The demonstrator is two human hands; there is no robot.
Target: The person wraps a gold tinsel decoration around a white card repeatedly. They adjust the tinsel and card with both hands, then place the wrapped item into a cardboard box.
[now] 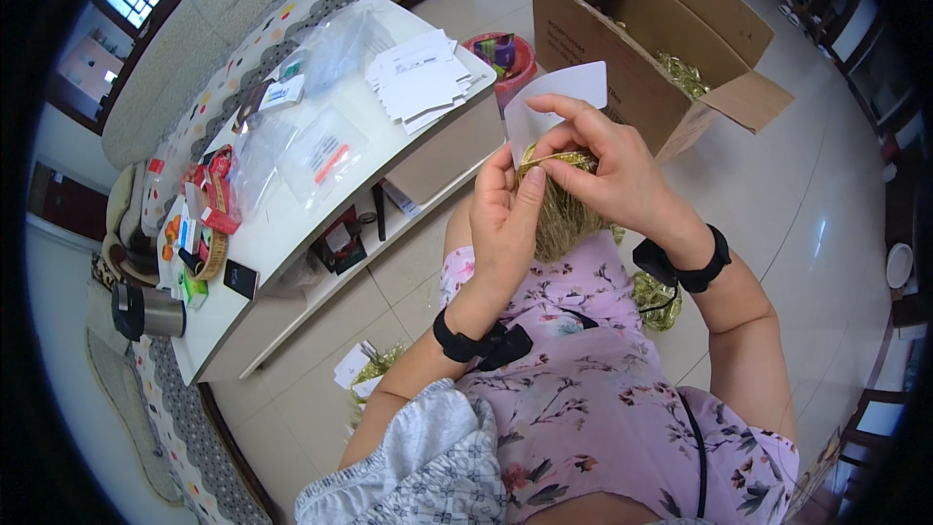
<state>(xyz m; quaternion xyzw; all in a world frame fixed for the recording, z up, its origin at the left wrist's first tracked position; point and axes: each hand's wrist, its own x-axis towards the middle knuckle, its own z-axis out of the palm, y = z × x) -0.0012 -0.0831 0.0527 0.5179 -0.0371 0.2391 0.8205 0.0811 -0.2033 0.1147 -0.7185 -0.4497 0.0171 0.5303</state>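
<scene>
Above my lap, my left hand (508, 215) and my right hand (609, 160) meet at the top of a bundle of gold metallic fringe (565, 226). Thumb and fingers of both hands pinch its upper band. A white card (576, 84) stands up behind the band, partly covered by my right fingers; whether the band is fixed to it I cannot tell. The fringe hangs down over the pink floral dress. More gold strands (658, 300) lie low beside my right wrist. On the floor by my left forearm is another gold bundle (380, 364) with white cards (352, 364).
Ahead stands an open cardboard box (612, 51) with gold strands inside, beside a red bin (519, 73). The white table (291, 251) at left holds a stack of white cards (423, 80), plastic bags (339, 51), a phone (240, 279) and a steel kettle (157, 312).
</scene>
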